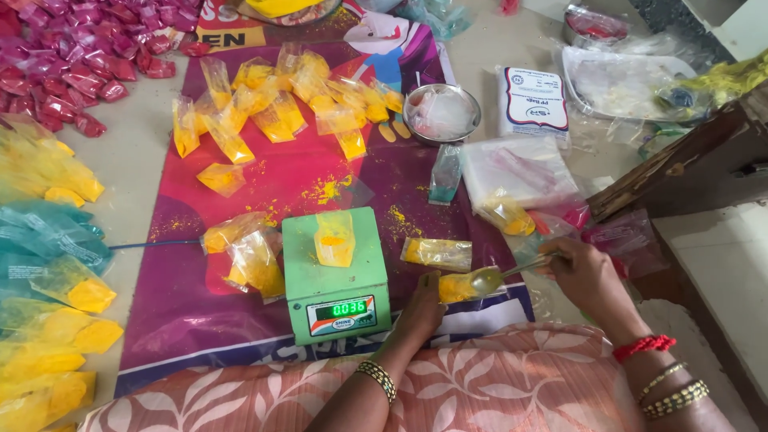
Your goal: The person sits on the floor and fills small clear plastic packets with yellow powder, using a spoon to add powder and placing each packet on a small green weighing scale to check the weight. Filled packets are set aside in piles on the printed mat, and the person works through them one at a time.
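The left hand (422,308) pinches a small packet (458,287) of yellow powder beside the green scale (336,276); the right hand (584,276) grips a spoon (500,276) over it. A tilt could spill powder onto the mat (200,312).

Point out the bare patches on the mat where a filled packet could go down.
Bare purple printed mat lies left of the green weighing scale, and between the scale and the heap of yellow powder packets. Crowded right of the scale: clear plastic bags and both hands.
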